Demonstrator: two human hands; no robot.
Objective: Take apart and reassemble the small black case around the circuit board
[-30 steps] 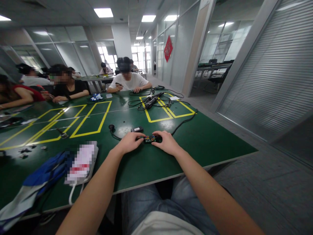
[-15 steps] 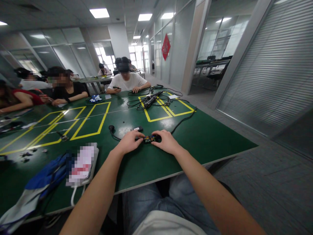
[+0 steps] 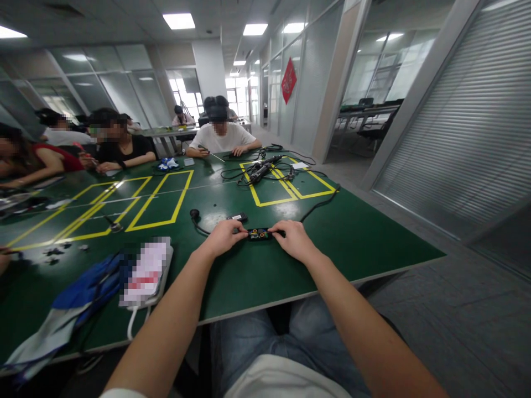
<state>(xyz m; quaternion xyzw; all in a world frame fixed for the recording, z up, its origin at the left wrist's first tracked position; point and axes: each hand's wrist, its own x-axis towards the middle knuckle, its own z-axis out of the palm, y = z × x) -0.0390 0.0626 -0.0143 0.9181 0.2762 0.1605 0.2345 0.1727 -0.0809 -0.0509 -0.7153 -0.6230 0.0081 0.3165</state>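
My left hand (image 3: 226, 239) pinches the left end of a small open black adapter case (image 3: 259, 235) with thumb and fingers. Coloured electronic parts show inside the case. At its right end, my right hand (image 3: 295, 239) pinches it in the same way. A black lead runs out behind my left hand to a plug (image 3: 194, 214). Another black cable (image 3: 317, 206) leads away to the back right. Just behind the case lies a black piece with a white label (image 3: 237, 218).
On the left lie a blue and grey glove (image 3: 83, 293) and a blurred-out phone-like object (image 3: 147, 271) with a white cable. Further back is a heap of black tools and cables (image 3: 261, 170). A person (image 3: 222, 135) sits across the green table (image 3: 365, 237); others sit at left.
My fingers have drawn back toward the ends of the case, so more of its inside shows. The whole view has shifted slightly.
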